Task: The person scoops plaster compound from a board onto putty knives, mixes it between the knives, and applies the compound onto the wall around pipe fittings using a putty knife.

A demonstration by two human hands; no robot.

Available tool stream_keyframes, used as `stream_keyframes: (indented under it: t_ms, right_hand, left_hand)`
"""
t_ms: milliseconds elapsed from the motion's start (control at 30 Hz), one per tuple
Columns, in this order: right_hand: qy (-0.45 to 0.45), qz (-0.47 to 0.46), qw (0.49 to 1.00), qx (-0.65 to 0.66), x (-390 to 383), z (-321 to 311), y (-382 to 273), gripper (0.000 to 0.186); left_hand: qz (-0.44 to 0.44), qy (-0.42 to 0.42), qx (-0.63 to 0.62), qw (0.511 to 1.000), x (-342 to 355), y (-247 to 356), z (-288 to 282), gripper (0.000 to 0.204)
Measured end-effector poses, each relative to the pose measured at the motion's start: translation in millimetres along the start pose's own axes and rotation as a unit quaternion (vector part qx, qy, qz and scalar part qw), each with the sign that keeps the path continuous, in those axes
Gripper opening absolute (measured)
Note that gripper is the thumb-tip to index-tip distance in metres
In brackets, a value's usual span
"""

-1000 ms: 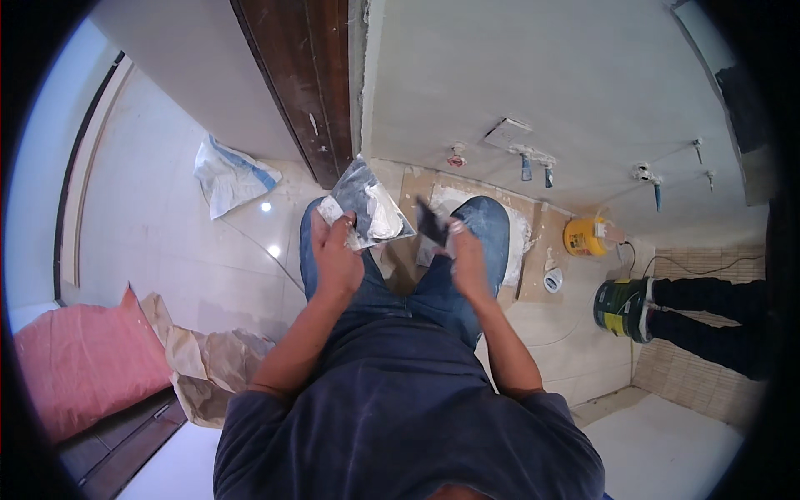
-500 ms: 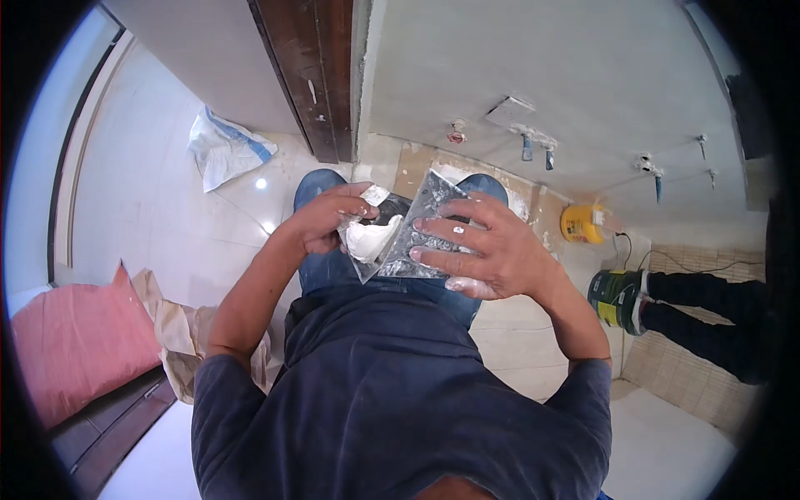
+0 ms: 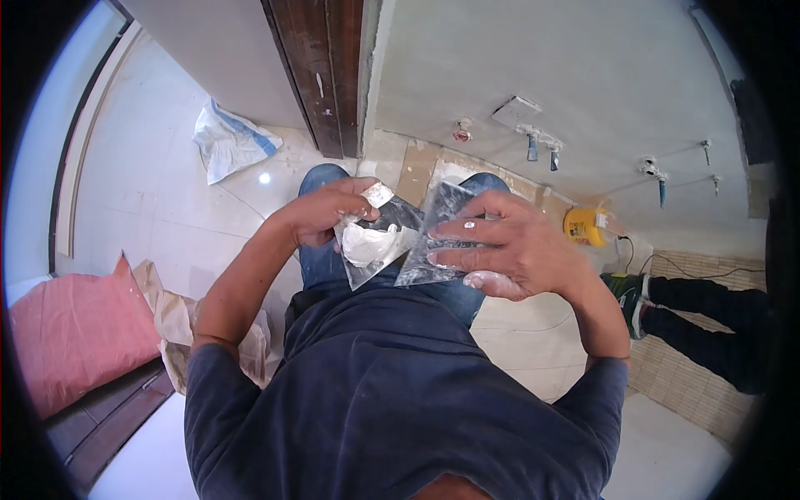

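Lying at the far left is a pink sheet [image 3: 83, 343], with crumpled brown paper [image 3: 173, 333] just beside it. Next, farther up on the floor, is a white bag [image 3: 223, 150] with a blue stripe. Then comes the left hand [image 3: 327, 213]. Its grip is clamped on the left side of a flat, dark plate [image 3: 400, 215], with the thumb on top near a white patch. Most of that plate sticks out to the right of the grip, over the lap. A thick blob of white paste [image 3: 367, 244] sits on it, close to the right of the left fingers. The blob's right end reaches to the edge of a gray plate [image 3: 417, 262]. This one is tilted, and it pokes out to the left of the right hand [image 3: 521, 243]. The right grip is closed on it: spread fingers lie across its face and the thumb, dabbed with white, is near the bottom edge. Well apart, farther right, are a yellow tub [image 3: 582, 227], a green bucket [image 3: 621, 290] and another person's dark-clothed legs [image 3: 700, 293].
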State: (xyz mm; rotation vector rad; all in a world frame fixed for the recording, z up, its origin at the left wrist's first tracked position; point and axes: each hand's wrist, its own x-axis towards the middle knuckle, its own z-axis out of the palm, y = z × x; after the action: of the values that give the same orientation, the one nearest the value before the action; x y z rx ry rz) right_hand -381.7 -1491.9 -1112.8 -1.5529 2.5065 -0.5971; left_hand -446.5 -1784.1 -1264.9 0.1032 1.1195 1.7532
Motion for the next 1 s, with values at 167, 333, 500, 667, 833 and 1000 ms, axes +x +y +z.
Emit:
stream_keyframes:
  t_ms: [167,333,500,667,833,1000]
  right_hand:
    - [0.021,-0.056,0.998,-0.032,22.0,5.2,-7.2,0.041]
    - [-0.033,-0.039,0.998,0.019,16.5,20.5,-11.0,0.036]
    - [-0.024,-0.018,0.999,0.034,12.4,21.1,-4.2,0.033]
    - [0.088,0.051,0.957,0.272,-24.9,22.0,45.9,0.046]
    - [0.353,0.140,0.499,0.779,-57.3,90.6,65.4,0.080]
    - [0.443,0.090,0.425,0.784,-46.7,111.2,72.5,0.079]
  left_hand:
    - [-0.051,-0.013,0.031,0.998,-11.3,19.9,16.1,0.049]
    - [-0.070,-0.039,0.049,0.996,-17.3,19.7,13.1,0.057]
    - [-0.066,-0.017,0.011,0.998,-19.8,17.1,1.9,0.056]
    - [0.032,0.110,0.035,0.993,-28.0,28.8,-3.0,0.050]
    - [0.158,0.143,-0.007,0.977,0.2,-7.2,-39.8,0.053]
    - [0.220,0.219,-0.070,0.948,26.2,-87.0,-109.0,0.047]
